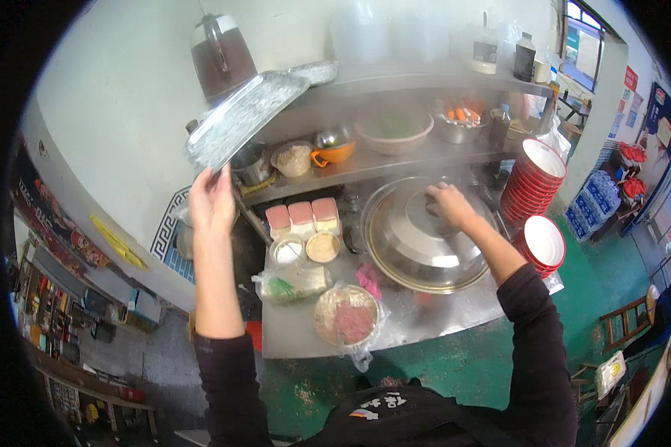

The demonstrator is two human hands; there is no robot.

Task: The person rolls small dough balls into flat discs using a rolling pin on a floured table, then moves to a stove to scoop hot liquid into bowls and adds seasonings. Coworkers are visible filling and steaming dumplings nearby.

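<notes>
My left hand [213, 202] is raised at the left, gripping the near end of a shiny rectangular metal tray [246, 120]. The tray is tilted and reaches up toward the wall. On the right, my right hand [448, 204] holds the dark knob of a large domed metal lid [419, 251]. The lid covers a wide round vessel set in the steel counter, and steam hangs above it. A pink cloth [369, 281] lies beside the lid. Nearer me is a bowl of ground meat [353, 323], partly wrapped in clear plastic.
Red-rimmed white bowls [532, 179] stand in stacks at the counter's right edge. Pink-lidded seasoning boxes [301, 218] are left of the lid. A steel shelf [335, 173] behind carries an orange cup [335, 152] and a colander [394, 137]. A bagged green vegetable [291, 284] lies front left.
</notes>
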